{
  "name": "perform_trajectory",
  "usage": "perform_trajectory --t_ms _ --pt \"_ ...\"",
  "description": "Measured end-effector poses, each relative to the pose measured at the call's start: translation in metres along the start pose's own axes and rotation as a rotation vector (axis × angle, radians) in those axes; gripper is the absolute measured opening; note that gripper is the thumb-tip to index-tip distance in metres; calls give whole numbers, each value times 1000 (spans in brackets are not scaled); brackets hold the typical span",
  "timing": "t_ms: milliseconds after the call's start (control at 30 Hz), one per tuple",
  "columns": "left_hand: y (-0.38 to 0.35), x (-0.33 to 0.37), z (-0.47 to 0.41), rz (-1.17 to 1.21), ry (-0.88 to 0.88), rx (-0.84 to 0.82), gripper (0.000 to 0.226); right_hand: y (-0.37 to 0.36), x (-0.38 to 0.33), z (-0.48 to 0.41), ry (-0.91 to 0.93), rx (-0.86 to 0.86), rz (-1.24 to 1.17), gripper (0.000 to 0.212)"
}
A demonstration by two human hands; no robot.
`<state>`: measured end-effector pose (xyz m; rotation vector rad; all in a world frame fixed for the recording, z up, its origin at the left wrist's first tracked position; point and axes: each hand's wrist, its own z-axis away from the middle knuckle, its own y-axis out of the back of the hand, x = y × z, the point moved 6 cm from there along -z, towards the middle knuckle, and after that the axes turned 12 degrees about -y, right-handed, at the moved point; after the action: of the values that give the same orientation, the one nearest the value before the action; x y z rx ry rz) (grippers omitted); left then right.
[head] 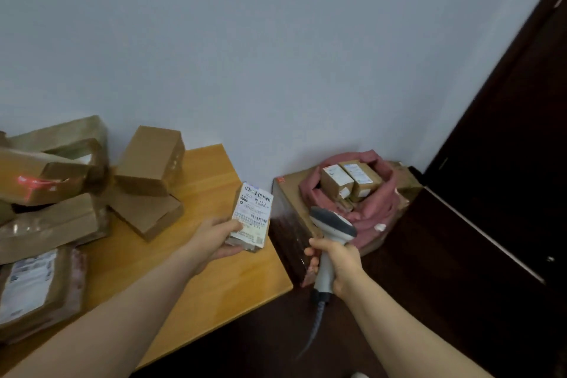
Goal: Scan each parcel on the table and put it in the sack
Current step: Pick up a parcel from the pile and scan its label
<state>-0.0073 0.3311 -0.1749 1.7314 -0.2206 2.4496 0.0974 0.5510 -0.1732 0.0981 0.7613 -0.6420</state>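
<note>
Wall [276, 40], pale grey and plain, is seen across the top and centre, w/ a dark wooden door [506, 132] at the right edge. A light-wood table [214, 270] is seen at lower left. It is loaded w/ a heap of brown cardboard parcels [61, 218], some taped, some tilted against each other. One flat parcel w/ a white label [33, 285] is laid nearest the camera. A red streak of light [33, 184] is cast on a box at the far left of the heap.

Right of the table, a large brown carton [291, 224] is stood on the dark floor. A pink fabric sack [377, 209] is set on top of it, mouth rolled open, w/ two small labelled boxes [336, 179] seen inside.

A small cardboard parcel [253, 215], label side up w/ barcodes showing, is held over the table's right corner, approx. midway between heap and sack. It is gripped at its near end by the left hand [217, 236], thumb on the label, fingers curled beneath.

A grey-and-white handheld barcode scanner [334, 227] is held just right of the parcel, not touching it. Its handle is wrapped by the right hand [337, 264], and a grey cable [316, 325] is hung below.
</note>
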Motion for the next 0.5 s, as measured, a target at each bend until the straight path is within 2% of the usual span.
perform_trajectory --t_ms 133,333,500 --pt "-108 4 -58 -91 -8 -93 18 84 -53 -52 10 47 -62 6" --pt "-264 -3 -128 -177 18 -98 29 225 -125 -114 -23 158 -85 13" --pt "-349 0 -185 -168 19 -65 60 292 -186 -167 -53 211 -120 12"
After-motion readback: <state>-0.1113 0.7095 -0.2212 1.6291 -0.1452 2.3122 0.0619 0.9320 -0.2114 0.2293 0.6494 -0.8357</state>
